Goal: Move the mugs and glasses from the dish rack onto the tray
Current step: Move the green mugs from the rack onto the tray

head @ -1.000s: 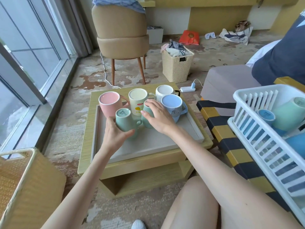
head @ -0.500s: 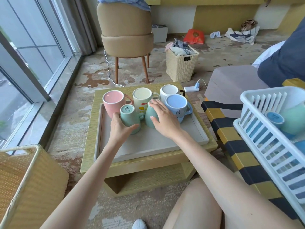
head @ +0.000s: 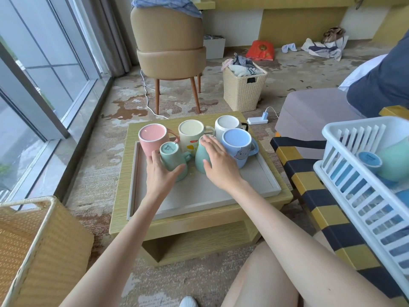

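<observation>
A grey tray (head: 221,196) lies on a low wooden table (head: 199,222). Pink (head: 152,138), cream (head: 191,134), white (head: 228,125) and blue (head: 238,147) mugs stand upright along its far side. Two green mugs stand upside down in front of them. My left hand (head: 160,176) grips the left green mug (head: 171,155) between thumb and fingers. My right hand (head: 220,165) lies over the right green mug (head: 200,156) with its fingers spread and fairly straight. At the right, the white dish rack (head: 345,173) holds a blue mug (head: 368,159) and a green mug (head: 396,160).
The rack sits on a yellow-and-navy striped bench (head: 309,196). A woven basket (head: 33,251) stands at the lower left, and my bare knee (head: 261,282) is at the bottom. Beyond the table stand a tan chair (head: 170,52) and a wicker laundry basket (head: 243,87).
Both green mugs have settled onto the tray in front of the upright mugs. The right hand's fingers have loosened and spread over its mug. The view has tilted slightly.
</observation>
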`<state>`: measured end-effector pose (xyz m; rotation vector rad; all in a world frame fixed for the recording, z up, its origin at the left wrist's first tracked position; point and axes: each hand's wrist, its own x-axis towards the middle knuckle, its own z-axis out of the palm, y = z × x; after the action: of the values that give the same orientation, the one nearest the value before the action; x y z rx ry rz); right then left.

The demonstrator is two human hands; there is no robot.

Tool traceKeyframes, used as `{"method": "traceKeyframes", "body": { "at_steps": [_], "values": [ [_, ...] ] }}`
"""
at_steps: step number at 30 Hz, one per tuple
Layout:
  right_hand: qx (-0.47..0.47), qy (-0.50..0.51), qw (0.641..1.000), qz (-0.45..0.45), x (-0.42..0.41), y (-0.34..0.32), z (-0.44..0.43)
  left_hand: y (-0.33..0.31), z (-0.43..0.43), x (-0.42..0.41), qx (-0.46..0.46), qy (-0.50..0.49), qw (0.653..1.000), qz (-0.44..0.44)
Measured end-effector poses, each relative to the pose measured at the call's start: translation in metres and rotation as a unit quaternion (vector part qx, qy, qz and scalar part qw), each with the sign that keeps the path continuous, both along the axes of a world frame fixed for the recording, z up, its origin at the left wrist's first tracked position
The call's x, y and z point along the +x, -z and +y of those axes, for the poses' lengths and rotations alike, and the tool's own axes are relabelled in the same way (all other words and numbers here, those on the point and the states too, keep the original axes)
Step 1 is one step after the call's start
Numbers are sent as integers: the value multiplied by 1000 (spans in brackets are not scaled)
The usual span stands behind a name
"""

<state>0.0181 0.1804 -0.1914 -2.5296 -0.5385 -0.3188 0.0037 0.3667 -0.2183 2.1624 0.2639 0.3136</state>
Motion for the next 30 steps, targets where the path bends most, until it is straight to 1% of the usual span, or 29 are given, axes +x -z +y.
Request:
{"method": "traceKeyframes", "body": {
  "at_steps": [4,7,11,13,15,19,21,23,27,30],
  "values": [
    [-21,1,1000,6,0,-1,-1,-4,3,1,-5,17,1000,2],
    [-58,-10,998,26,-2,-6,-3,-10,2,2,8,34,999,5],
    [-126,-35,989,69,-3,-22,-9,-22,-4,3,33,26,998,45],
    [-144,-48,986,74,-7,-33,-12,-29,-8,0,49,15,997,51],
    [-121,-46,990,59,-14,-42,-16,-39,-13,-6,75,0,997,19],
    [-80,-30,996,27,-27,-63,-35,-69,-30,-18,106,-25,988,-111],
    [-63,-23,998,13,-32,-76,-51,-85,-43,-22,109,1,980,-167],
    [-53,-5,999,-7,-38,-90,-71,-98,-61,-25,96,50,976,-190],
    [-48,47,996,-52,-52,-120,-124,-113,-110,-27,83,165,965,-187],
    [-51,90,992,-73,-70,-134,-176,-117,-157,-31,111,252,943,-188]
  ]
}}
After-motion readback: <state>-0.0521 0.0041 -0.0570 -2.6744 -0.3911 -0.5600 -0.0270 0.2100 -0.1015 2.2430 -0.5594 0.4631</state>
